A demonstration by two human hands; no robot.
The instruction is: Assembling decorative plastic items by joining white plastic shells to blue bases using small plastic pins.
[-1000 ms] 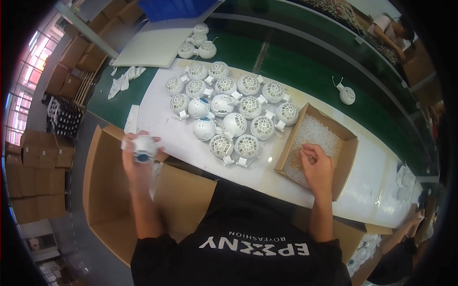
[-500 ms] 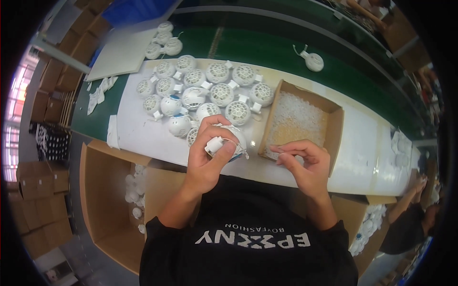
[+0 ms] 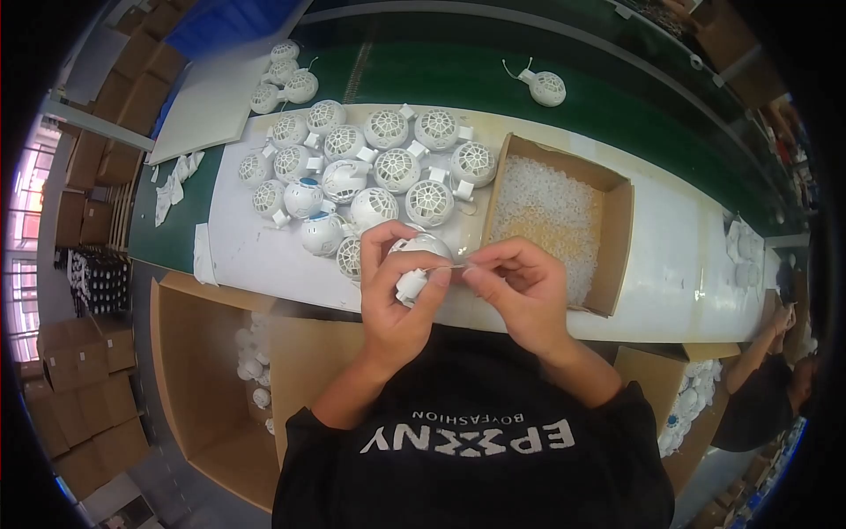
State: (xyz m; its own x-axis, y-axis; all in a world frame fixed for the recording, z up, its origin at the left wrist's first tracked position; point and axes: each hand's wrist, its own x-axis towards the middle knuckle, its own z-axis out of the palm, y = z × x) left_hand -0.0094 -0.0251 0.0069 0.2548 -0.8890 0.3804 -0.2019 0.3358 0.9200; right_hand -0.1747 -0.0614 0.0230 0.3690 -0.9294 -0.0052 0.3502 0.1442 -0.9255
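Note:
My left hand [image 3: 392, 304] is closed around a round white housing [image 3: 425, 242] with a white rectangular block [image 3: 411, 286] on its near side. A thin wire [image 3: 445, 266] runs out past my left thumb and index finger. My right hand [image 3: 524, 286] is in a pinch at the wire's end, its fingertips close to the left ones. Something small and pale shows between the right fingertips, too small to make out. Behind my hands stand several similar white housings [image 3: 397, 169] with grille tops, a few with blue parts.
Right of the housings, an open cardboard box [image 3: 617, 247] holds many small translucent pieces [image 3: 542, 198]. Another housing [image 3: 548, 88] with loose wires lies on the green surface [image 3: 441, 70]. A large carton [image 3: 176, 353] with white parts stands lower left. Someone else [image 3: 758, 388] works far right.
My right hand has moved left from the cardboard box's near edge to the wire at my left hand. My left hand has shifted slightly right and turned the housing. The view has shifted a little.

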